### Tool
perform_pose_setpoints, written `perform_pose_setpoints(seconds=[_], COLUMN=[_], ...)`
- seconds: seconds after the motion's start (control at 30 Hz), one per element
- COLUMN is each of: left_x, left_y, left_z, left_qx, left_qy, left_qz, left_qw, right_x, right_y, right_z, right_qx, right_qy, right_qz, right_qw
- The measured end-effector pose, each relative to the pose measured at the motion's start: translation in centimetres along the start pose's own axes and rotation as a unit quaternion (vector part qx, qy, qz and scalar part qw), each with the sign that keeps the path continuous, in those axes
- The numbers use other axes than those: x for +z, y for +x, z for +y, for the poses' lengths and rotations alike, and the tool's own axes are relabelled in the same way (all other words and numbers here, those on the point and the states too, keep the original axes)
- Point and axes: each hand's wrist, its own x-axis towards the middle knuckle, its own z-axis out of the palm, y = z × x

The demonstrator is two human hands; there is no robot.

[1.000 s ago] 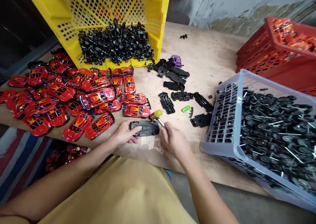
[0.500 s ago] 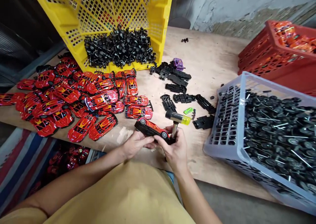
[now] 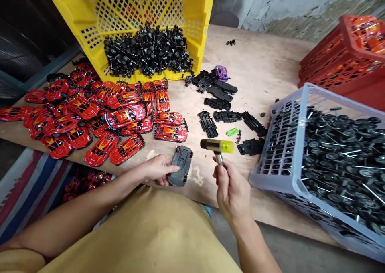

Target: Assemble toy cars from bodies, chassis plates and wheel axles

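Observation:
My left hand (image 3: 156,170) grips a toy car (image 3: 180,166) turned upside down on the wooden table (image 3: 258,68), its dark chassis facing up. My right hand (image 3: 230,189) is closed round the handle of a small hammer (image 3: 217,146) with a black and yellow head, held just right of the car and a little above the table. A heap of several red toy cars (image 3: 99,112) lies to the left. Loose black chassis plates (image 3: 222,104) lie beyond the hammer.
A tipped yellow crate (image 3: 198,20) at the back holds black wheel-and-axle sets. A grey basket (image 3: 279,144) of wheels and axles stands at the right, with a red crate (image 3: 331,60) behind it. A purple car body (image 3: 221,72) and a green piece (image 3: 232,132) lie among the plates.
The car was lifted and held in both hands, then laid upside down again under my left hand. My right hand let go of it and raised the hammer.

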Motion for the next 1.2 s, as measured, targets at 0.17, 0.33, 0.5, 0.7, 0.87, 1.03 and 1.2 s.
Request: perform_pose_setpoints(seconds=[0.17, 0.33, 0.5, 0.7, 0.87, 1.03, 1.2], left_x=[0.1, 0.2, 0.1, 0.3, 0.1, -0.6, -0.5], left_y=[0.3, 0.3, 0.2, -2.0, -3.6, -3.0, -2.5], left_z=[0.4, 0.5, 0.5, 2.7, 3.7, 1.6, 0.2], left_qx=[-0.022, -0.014, -0.003, 0.215, 0.408, 0.492, 0.534], left_qy=[0.063, 0.068, 0.077, 0.364, 0.395, 0.240, 0.184], left_qz=[0.002, 0.002, 0.006, 0.173, 0.226, 0.252, 0.250], left_qw=[0.998, 0.998, 0.997, 0.890, 0.791, 0.798, 0.787], right_x=[1.6, 2.2, 2.7, 1.1, 2.2, 4.9, 7.3], right_y=[-1.2, 1.1, 2.9, 4.8, 4.6, 3.8, 3.2], right_z=[-0.4, -0.1, 2.0, 2.5, 1.4, 1.7, 1.4], right_qx=[-0.062, -0.057, 0.032, -0.101, -0.115, -0.038, -0.021], right_qy=[-0.112, -0.118, -0.182, -0.114, 0.099, 0.267, 0.319], right_qz=[-0.135, -0.027, -0.185, -0.036, -0.175, -0.061, -0.049], right_qw=[0.983, 0.991, 0.965, 0.988, 0.973, 0.961, 0.946])
